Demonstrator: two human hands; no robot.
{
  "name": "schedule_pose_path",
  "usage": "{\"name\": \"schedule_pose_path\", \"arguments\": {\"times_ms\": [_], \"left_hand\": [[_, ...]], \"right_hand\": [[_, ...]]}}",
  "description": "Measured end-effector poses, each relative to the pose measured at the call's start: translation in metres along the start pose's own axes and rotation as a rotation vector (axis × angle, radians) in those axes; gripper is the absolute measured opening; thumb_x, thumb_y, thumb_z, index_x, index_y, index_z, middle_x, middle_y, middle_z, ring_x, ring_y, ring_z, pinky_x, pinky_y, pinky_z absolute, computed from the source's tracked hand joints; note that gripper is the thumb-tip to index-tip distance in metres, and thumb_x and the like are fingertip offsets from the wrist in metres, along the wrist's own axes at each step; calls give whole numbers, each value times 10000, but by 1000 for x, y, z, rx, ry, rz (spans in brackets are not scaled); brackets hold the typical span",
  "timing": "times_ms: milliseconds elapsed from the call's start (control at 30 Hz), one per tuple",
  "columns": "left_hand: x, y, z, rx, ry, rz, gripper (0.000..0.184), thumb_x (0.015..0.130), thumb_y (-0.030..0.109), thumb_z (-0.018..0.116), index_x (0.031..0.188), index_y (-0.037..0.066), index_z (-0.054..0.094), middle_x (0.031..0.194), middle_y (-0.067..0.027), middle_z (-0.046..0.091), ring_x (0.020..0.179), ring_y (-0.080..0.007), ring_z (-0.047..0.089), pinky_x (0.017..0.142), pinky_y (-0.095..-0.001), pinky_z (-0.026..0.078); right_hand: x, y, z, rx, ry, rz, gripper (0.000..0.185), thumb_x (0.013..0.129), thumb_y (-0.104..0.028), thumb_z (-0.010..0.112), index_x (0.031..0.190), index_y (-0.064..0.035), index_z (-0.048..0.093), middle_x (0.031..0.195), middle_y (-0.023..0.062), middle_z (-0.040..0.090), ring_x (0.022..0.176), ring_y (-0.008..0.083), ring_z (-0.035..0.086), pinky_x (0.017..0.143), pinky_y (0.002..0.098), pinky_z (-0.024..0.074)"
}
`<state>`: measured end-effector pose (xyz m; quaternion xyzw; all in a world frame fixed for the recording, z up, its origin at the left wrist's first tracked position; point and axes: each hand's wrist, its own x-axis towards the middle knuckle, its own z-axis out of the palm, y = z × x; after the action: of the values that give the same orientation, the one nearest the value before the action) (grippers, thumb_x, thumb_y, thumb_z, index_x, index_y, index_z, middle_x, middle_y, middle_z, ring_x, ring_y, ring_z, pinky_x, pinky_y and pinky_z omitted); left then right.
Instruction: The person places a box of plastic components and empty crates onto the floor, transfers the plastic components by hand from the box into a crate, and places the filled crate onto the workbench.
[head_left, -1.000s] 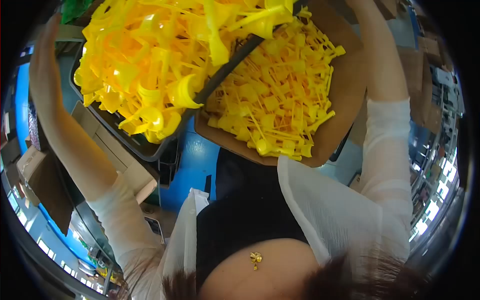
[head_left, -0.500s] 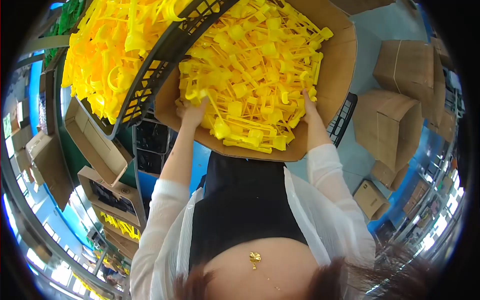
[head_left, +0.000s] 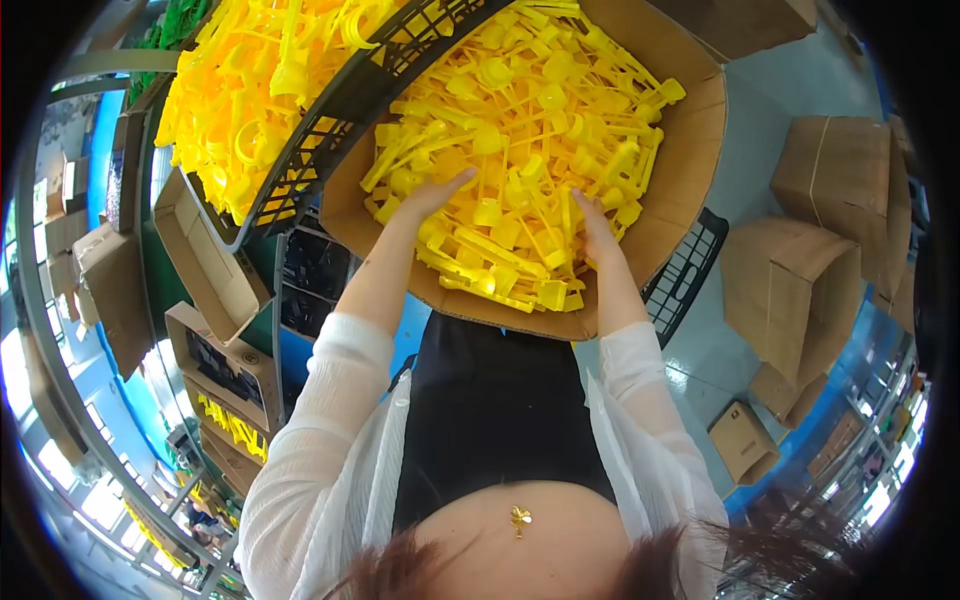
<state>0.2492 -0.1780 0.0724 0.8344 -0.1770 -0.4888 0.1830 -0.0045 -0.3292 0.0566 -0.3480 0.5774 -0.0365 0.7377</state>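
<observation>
A cardboard box (head_left: 690, 170) in front of my body is heaped with yellow plastic pieces (head_left: 520, 150), which have long thin stems and small scoop-like ends. My left hand (head_left: 438, 196) lies over the left part of the heap, its fingers stretched out and touching the pieces. On the right side of the heap, my right hand (head_left: 597, 232) reaches in with straight fingers, some of them partly hidden by the pieces. Neither hand is closed around a piece that I can make out.
A black plastic crate (head_left: 320, 125) full of similar yellow pieces stands at the upper left, its rim overlapping the box. Another black crate (head_left: 690, 275) shows beneath the box at right. Several cardboard boxes (head_left: 790, 290) stand on the floor at right; open cartons (head_left: 205, 255) line the left.
Both hands have moved inward from the box's side edges onto the heap. The left hand came right and slightly up; the right came slightly left. Some pieces have shifted, and the view has moved a little.
</observation>
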Motion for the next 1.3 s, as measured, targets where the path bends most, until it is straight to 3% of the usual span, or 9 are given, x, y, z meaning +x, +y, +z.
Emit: {"name": "schedule_pose_path", "arguments": {"times_ms": [167,367,433,533,733,933,1133,1200,1300], "left_hand": [[-19,37,-7,-80,-214,46,972,663,673,595,1359,71,282,1393,-139,305,1276,-270,303,1011,-431,280],[-13,29,19,-300,-8,141,886,678,594,647,1290,9,387,1295,-135,446,1201,-237,412,978,-331,346],[-1,32,27,-230,-143,222,873,668,585,663,1266,-3,419,1260,-136,478,1189,-237,422,951,-329,371],[-40,74,19,-474,-323,-6,912,663,576,675,1317,23,364,1284,-145,450,1145,-278,459,941,-395,360],[-16,68,56,-438,3,-99,731,706,464,673,1222,-12,469,1176,-172,523,1052,-267,518,843,-380,433],[-68,128,26,-724,-3,270,543,709,354,676,1097,-10,563,1107,-142,559,919,-231,577,720,-318,485],[-162,226,-44,-557,258,527,593,643,431,677,1166,172,572,1280,-230,253,1160,-338,326,1010,-350,282],[-183,252,-78,-450,420,569,694,600,516,630,1204,188,537,1257,-273,304,1134,-423,394,992,-391,328],[-212,276,-160,-552,340,689,848,574,516,654,1255,53,454,1317,-250,258,1147,-401,405,948,-394,391]], "right_hand": [[-10,-11,20,-215,-99,52,1152,685,-514,692,1402,-100,-109,1437,158,149,1310,298,208,1037,441,222],[-5,0,24,-75,-188,-49,1094,716,-401,712,1405,-100,-83,1408,147,222,1290,269,247,1023,415,258],[-12,-14,26,-65,-285,-106,1026,711,-371,726,1404,-91,23,1368,150,291,1243,247,328,993,355,311],[-19,-27,40,-175,-299,-156,1033,674,-391,756,1391,-47,96,1303,161,376,1191,231,395,976,323,333],[18,-27,45,-328,-357,-331,1074,641,-305,778,1394,-19,69,1324,138,379,1217,225,377,1002,306,297],[-70,-95,46,-178,-420,-378,875,654,-150,741,1350,-18,227,1257,119,446,1139,222,450,933,297,368],[-179,-200,66,-30,-588,-651,630,726,12,608,1294,-42,340,1185,89,496,1070,213,506,875,310,443],[-214,-235,83,-88,-609,-729,589,736,2,599,1271,-42,357,1154,90,513,1016,206,540,827,309,472],[-265,-285,136,-101,-714,-831,531,742,-75,622,1220,-61,393,1039,88,564,855,189,599,695,285,504]]}}
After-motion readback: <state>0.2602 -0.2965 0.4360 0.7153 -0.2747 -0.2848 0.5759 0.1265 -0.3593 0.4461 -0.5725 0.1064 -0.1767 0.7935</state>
